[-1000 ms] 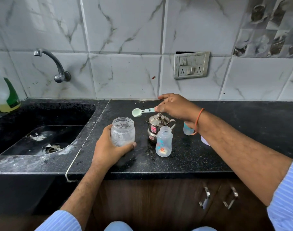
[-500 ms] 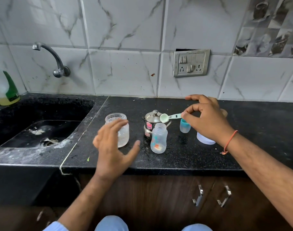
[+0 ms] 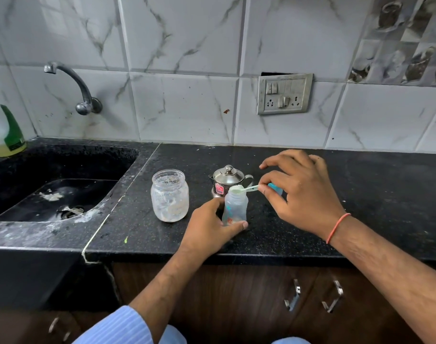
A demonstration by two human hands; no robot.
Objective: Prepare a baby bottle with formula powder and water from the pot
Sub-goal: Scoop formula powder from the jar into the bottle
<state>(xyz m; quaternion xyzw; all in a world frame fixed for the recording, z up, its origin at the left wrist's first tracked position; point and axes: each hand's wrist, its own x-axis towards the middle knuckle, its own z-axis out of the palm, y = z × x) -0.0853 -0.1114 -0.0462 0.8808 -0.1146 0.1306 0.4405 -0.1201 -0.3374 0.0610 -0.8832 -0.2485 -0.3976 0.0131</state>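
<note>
A clear baby bottle stands open and upright on the black counter. My left hand grips its lower part. My right hand pinches the handle of a pale green scoop, whose bowl sits right over the bottle's mouth. Directly behind the bottle stands a small lidded steel pot. An open glass jar with white powder residue stands to the left of the bottle. The teal bottle cap is mostly hidden behind my right fingers.
A black sink with a wall tap lies to the left. A detergent bottle stands at the far left corner. A wall socket plate is on the tiles. Cabinet handles sit below the counter edge.
My left hand let go of the jar and moved right to grip the baby bottle. My right hand carried the scoop from above the jar to the bottle's mouth.
</note>
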